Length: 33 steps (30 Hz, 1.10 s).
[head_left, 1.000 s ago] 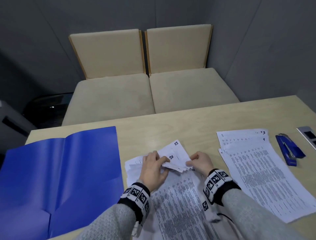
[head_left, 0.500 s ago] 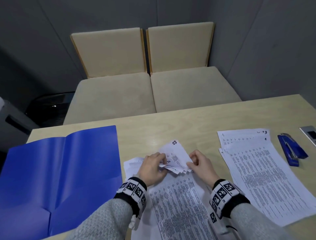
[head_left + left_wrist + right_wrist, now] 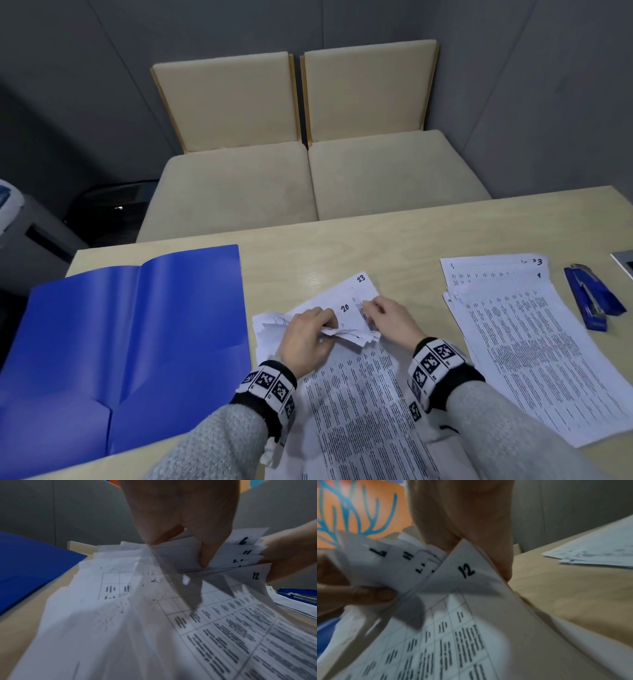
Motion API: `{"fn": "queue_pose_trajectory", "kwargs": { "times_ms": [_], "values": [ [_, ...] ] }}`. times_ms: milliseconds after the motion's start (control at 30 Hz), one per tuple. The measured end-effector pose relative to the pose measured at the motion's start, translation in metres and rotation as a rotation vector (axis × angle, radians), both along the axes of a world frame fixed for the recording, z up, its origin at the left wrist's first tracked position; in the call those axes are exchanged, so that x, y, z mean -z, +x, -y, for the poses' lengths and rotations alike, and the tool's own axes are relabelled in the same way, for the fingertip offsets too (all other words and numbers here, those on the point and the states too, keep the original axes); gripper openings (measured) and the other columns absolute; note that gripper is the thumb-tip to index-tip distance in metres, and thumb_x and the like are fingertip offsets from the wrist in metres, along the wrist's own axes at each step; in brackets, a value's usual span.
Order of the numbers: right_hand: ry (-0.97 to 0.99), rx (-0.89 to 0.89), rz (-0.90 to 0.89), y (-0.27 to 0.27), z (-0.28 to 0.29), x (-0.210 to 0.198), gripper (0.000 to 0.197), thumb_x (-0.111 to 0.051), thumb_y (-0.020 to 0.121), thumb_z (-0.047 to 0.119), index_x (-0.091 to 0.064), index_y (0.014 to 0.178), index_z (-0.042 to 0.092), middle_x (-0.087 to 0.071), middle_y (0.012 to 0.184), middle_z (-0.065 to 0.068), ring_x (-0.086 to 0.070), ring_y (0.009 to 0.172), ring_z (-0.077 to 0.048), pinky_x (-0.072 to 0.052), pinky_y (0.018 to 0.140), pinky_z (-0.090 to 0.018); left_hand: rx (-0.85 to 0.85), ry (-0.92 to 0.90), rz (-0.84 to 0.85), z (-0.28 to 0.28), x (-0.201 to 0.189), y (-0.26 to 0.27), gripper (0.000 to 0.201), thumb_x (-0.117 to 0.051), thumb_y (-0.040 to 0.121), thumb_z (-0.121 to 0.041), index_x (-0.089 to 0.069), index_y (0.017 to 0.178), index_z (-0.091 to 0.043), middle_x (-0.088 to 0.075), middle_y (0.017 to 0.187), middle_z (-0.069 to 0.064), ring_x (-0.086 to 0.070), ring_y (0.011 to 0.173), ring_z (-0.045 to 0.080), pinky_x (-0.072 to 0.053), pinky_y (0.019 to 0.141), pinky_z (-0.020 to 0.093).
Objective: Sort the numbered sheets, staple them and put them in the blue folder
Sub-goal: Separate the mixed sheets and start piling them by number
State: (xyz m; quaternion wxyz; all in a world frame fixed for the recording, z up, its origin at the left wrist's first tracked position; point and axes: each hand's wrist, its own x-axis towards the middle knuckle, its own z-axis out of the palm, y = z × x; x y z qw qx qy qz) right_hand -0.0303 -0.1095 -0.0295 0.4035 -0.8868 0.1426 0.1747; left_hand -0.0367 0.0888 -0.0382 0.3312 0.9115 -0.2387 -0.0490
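Note:
A loose stack of numbered sheets (image 3: pixel 356 394) lies before me on the table, its far corners fanned and lifted. My left hand (image 3: pixel 308 334) pinches the fanned corners from the left. My right hand (image 3: pixel 390 317) pinches corners from the right. Sheets marked 23 and 20 show on top in the head view. In the wrist views the corners read 12 (image 3: pixel 255 576), 11 and 6, with 12 (image 3: pixel 466 570) lowest. A second pile of sheets (image 3: pixel 534 346), marked 3 and 1, lies to the right. The blue folder (image 3: pixel 120 342) lies open at left. The blue stapler (image 3: pixel 589 298) sits far right.
The wooden table (image 3: pixel 342 246) has a bare strip along its far edge. Two beige cushioned seats (image 3: pixel 308 178) stand behind it. A grey device edge (image 3: pixel 623 263) shows at the table's right rim. A grey bin (image 3: pixel 30 240) sits on the floor at left.
The hands keep leafing through the fanned corners; the sheet marked 20, half covered half a second ago, shows fully again below 23. Both hands stay at the stack.

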Motion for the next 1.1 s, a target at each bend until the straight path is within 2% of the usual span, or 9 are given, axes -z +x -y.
{"fn": "queue_pose_trajectory", "kwargs": {
  "times_ms": [200, 367, 500, 600, 700, 767, 833, 933, 1100],
  "values": [
    [0.323, 0.169, -0.044, -0.020, 0.023, -0.006, 0.032, -0.045, 0.098, 0.035, -0.068, 0.085, 0.018, -0.067, 0.097, 0.001, -0.058, 0.098, -0.016, -0.041, 0.088, -0.031, 0.018, -0.058, -0.142, -0.006, -0.014, 0.012, 0.045, -0.042, 0.089, -0.049, -0.067, 0.093, -0.012, -0.060, 0.083, 0.000, -0.056, 0.075, 0.016, -0.043, 0.069, 0.029],
    [0.541, 0.165, 0.075, -0.058, 0.021, -0.022, 0.030, -0.061, 0.085, 0.043, -0.066, 0.099, 0.017, -0.067, 0.102, 0.001, -0.060, 0.096, -0.011, -0.042, 0.079, -0.022, 0.049, -0.061, -0.280, -0.010, -0.027, 0.039, 0.038, -0.050, 0.097, -0.031, -0.044, 0.061, -0.022, -0.041, 0.055, -0.008, -0.036, 0.051, 0.008, -0.029, 0.054, 0.025],
    [0.508, 0.194, 0.174, -0.074, 0.010, -0.014, 0.023, -0.076, 0.076, 0.010, -0.064, 0.093, 0.020, -0.067, 0.095, 0.000, -0.062, 0.084, -0.006, -0.045, 0.071, -0.011, 0.009, -0.102, -0.416, -0.009, -0.038, 0.056, 0.046, -0.066, 0.087, -0.026, -0.041, 0.049, -0.021, -0.033, 0.048, -0.009, -0.027, 0.045, 0.006, -0.022, 0.047, 0.024],
    [0.448, 0.267, 0.254, -0.078, 0.002, -0.002, 0.018, -0.073, 0.075, 0.001, -0.064, 0.079, 0.017, -0.067, 0.079, -0.001, -0.061, 0.076, -0.013, -0.046, 0.068, -0.022, -0.040, -0.193, -0.585, -0.008, -0.043, 0.061, 0.041, -0.077, 0.078, -0.022, -0.048, 0.049, -0.019, -0.033, 0.044, -0.012, -0.027, 0.041, 0.005, -0.020, 0.042, 0.021],
    [0.441, 0.274, 0.260, -0.080, 0.005, 0.004, 0.018, -0.070, 0.075, -0.004, -0.063, 0.071, 0.012, -0.066, 0.076, -0.006, -0.059, 0.074, -0.018, -0.043, 0.066, -0.029, -0.040, -0.235, -0.714, -0.013, -0.049, 0.062, 0.039, -0.077, 0.077, -0.026, -0.056, 0.067, 0.005, -0.040, 0.055, 0.001, -0.026, 0.043, 0.007, -0.018, 0.041, 0.019],
    [0.436, 0.253, 0.256, -0.083, 0.006, 0.003, 0.018, -0.068, 0.075, -0.007, -0.063, 0.071, 0.009, -0.066, 0.077, -0.009, -0.057, 0.072, -0.017, -0.042, 0.064, -0.028, -0.034, -0.250, -0.754, -0.019, -0.049, 0.063, 0.041, -0.070, 0.084, -0.030, -0.052, 0.056, -0.005, -0.035, 0.057, 0.003, -0.020, 0.043, 0.008, -0.015, 0.040, 0.018],
    [0.438, 0.240, 0.273, -0.084, 0.006, -0.001, 0.017, -0.068, 0.075, -0.009, -0.063, 0.071, 0.007, -0.065, 0.079, -0.011, -0.056, 0.069, -0.013, -0.043, 0.062, -0.023, -0.019, -0.266, -0.778, -0.023, -0.046, 0.066, 0.045, -0.064, 0.089, -0.030, -0.041, 0.052, -0.019, -0.033, 0.063, 0.003, -0.017, 0.047, 0.010, -0.013, 0.040, 0.019],
    [0.438, 0.212, 0.288, -0.082, 0.005, -0.004, 0.017, -0.068, 0.075, -0.010, -0.064, 0.072, 0.006, -0.064, 0.083, -0.009, -0.056, 0.069, -0.008, -0.043, 0.063, -0.017, -0.082, -0.227, -0.715, -0.020, -0.045, 0.068, 0.036, -0.060, 0.092, -0.025, -0.046, 0.061, -0.013, -0.030, 0.056, 0.001, -0.020, 0.041, 0.007, -0.016, 0.039, 0.018],
    [0.373, 0.156, 0.278, -0.079, 0.004, 0.003, 0.019, -0.069, 0.073, -0.007, -0.061, 0.075, 0.010, -0.063, 0.112, 0.012, -0.058, 0.107, -0.002, -0.045, 0.083, -0.022, -0.183, -0.149, -0.504, -0.009, -0.041, 0.069, 0.025, -0.067, 0.086, -0.026, -0.057, 0.066, -0.015, -0.039, 0.052, -0.006, -0.034, 0.046, 0.007, -0.028, 0.047, 0.021]
  ]
}}
